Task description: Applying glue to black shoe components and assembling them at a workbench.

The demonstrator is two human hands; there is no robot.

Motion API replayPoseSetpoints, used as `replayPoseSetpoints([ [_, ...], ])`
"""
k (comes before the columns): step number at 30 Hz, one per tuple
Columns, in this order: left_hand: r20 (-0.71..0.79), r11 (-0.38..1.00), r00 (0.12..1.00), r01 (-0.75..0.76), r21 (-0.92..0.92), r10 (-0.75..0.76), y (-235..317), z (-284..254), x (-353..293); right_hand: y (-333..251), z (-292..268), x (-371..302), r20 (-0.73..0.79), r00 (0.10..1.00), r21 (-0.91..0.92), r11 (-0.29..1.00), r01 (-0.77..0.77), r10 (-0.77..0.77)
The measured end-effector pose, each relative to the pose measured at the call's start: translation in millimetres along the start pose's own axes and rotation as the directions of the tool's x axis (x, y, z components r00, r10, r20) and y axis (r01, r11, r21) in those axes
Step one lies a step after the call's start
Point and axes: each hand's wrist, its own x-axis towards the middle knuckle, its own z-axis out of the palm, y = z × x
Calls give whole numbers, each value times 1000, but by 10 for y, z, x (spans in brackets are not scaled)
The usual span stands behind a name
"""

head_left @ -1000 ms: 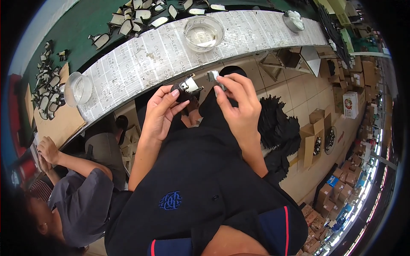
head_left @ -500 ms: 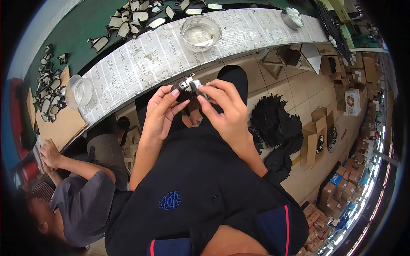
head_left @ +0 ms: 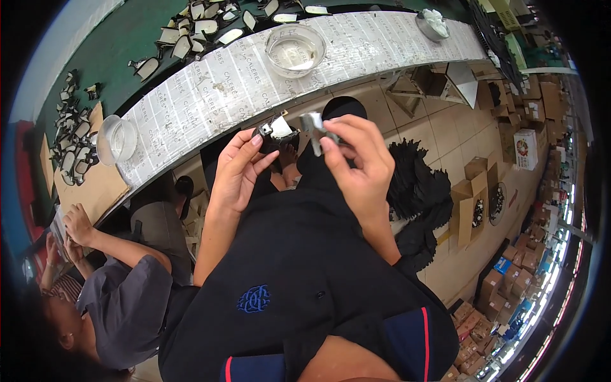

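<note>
In front of my lap, my left hand point(head_left: 240, 158) pinches a small dark piece with a white face and a shiny buckle-like fitting point(head_left: 280, 129) between thumb and fingers. My right hand point(head_left: 361, 159) grips a flat grey, silvery piece point(head_left: 313, 130) whose exact kind I cannot make out. A short gap separates the two pieces. Both hands are raised over my lap, just short of the edge of the bench with a printed white covering point(head_left: 235, 95). A round clear dish point(head_left: 294, 51) stands on the bench beyond them.
Black-and-cream pieces point(head_left: 205, 27) are heaped on the green surface; more dark pieces point(head_left: 77, 153) lie at left beside another clear dish point(head_left: 117, 139) and cardboard. A co-worker point(head_left: 137, 299) sits at left. A bowl with white material point(head_left: 433, 25), dark stacked strips point(head_left: 414, 191) and cartons point(head_left: 472, 200) are rightward.
My right hand has moved right with the grey piece, away from the dark piece, baring its white face. My left hand has barely moved.
</note>
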Motion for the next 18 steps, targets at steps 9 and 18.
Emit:
replayPoseSetpoints([
  [9, -13, 1000, 1000, 5, 16, -5, -14, 33, -2, -1, 200, -82, 140, 982, -59, 989, 135, -126],
  [18, -19, 1000, 1000, -14, 23, 14, -1, 50, -33, 27, 176, -100, 142, 984, -143, 981, 132, -112],
])
